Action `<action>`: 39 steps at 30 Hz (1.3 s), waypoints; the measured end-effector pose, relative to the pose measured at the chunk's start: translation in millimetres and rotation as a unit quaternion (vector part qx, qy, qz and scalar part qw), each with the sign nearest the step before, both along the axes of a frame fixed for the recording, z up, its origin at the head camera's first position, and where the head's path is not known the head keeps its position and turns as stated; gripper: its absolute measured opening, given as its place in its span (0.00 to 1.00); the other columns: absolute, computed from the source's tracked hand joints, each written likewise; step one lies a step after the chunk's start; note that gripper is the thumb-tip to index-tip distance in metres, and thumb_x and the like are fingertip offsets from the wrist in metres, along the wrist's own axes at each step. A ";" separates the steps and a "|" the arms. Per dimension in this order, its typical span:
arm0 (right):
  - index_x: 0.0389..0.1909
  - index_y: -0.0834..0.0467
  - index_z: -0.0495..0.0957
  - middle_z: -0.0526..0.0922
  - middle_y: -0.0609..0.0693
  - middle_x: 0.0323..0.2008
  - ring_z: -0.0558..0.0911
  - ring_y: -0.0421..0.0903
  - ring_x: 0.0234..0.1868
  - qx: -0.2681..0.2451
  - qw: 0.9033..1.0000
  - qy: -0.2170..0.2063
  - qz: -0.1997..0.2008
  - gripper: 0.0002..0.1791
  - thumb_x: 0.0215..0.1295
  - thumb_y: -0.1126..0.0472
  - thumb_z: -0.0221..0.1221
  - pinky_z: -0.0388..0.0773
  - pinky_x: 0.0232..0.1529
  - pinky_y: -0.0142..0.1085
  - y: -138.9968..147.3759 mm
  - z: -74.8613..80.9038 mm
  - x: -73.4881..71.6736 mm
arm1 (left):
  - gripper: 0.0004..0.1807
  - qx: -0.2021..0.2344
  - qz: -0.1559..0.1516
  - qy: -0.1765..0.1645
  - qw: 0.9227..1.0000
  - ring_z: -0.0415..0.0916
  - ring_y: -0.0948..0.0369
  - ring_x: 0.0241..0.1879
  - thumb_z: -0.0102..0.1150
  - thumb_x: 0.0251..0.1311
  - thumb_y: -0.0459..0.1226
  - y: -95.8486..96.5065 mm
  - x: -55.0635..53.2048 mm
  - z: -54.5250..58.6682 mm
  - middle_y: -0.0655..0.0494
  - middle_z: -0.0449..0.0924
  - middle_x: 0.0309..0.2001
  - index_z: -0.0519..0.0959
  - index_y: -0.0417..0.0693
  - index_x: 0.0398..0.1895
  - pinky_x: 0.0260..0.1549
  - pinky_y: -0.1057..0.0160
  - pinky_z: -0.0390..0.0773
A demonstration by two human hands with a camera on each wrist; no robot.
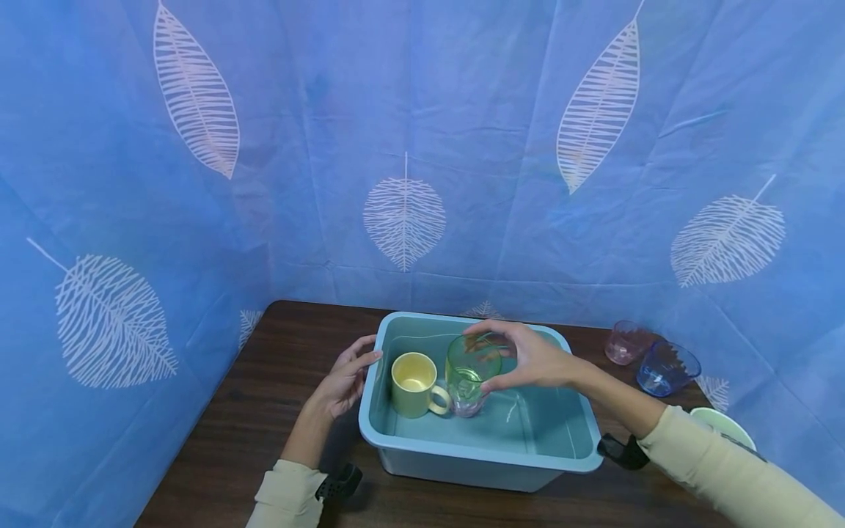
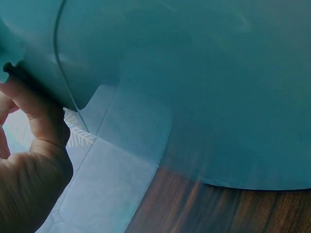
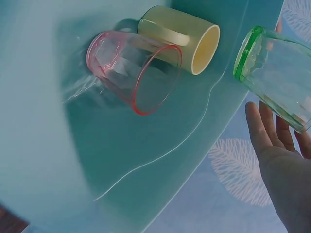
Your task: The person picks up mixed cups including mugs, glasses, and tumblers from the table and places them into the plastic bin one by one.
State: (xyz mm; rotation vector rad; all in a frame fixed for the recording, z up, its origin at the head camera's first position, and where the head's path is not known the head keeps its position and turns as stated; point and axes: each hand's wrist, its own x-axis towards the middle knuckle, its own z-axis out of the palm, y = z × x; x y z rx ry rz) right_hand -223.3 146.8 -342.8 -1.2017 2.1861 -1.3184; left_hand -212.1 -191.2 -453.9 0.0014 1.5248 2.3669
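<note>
A light-blue plastic basin (image 1: 485, 449) stands on the table, and my left hand (image 1: 342, 380) grips its left rim. Inside it a yellow mug (image 1: 407, 396) stands upright at the left, its handle toward the right. Beside the mug is a clear cup with a pink base (image 1: 467, 408), also seen whole with a pink rim in the right wrist view. My right hand (image 1: 531, 358) holds a clear green cup (image 1: 472, 359) near its rim, thumb on one side and fingers on the other. The right wrist view shows this green cup (image 3: 274, 73) raised apart from the pink one.
On the right of the dark wooden table (image 1: 300, 341) stand a clear pink cup (image 1: 623, 346), a clear blue cup (image 1: 665, 370) and a pale green vessel (image 1: 722, 422), partly hidden by my right sleeve. A blue leaf-patterned cloth (image 1: 409, 110) hangs behind and at both sides.
</note>
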 end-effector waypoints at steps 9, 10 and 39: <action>0.69 0.67 0.69 0.75 0.63 0.64 0.79 0.62 0.63 0.005 1.000 0.015 0.011 0.39 0.59 0.64 0.74 0.82 0.61 0.51 -7.0 -3.3 -5.8 | 0.26 0.007 -0.004 0.003 1.000 0.83 0.68 0.22 0.52 0.78 0.36 0.3 0.0 -1.2 0.58 0.82 0.31 0.59 0.45 0.74 0.19 0.76 0.80; 0.69 0.67 0.69 0.75 0.63 0.64 0.79 0.61 0.62 0.005 1.000 0.014 0.012 0.39 0.59 0.64 0.74 0.82 0.61 0.50 -7.7 -3.9 -6.7 | 0.26 0.007 -0.005 0.005 1.000 0.83 0.68 0.22 0.51 0.78 0.36 0.1 0.2 -1.3 0.57 0.82 0.31 0.59 0.45 0.74 0.19 0.76 0.80; 0.68 0.66 0.71 0.79 0.64 0.61 0.80 0.62 0.59 0.045 0.998 0.029 0.047 0.40 0.57 0.60 0.76 0.85 0.56 0.51 -43.5 -21.3 -15.2 | 0.27 0.009 0.003 0.009 1.000 0.87 0.65 0.31 0.53 0.77 0.36 -1.6 -1.1 -4.5 0.54 0.83 0.39 0.60 0.45 0.74 0.28 0.70 0.87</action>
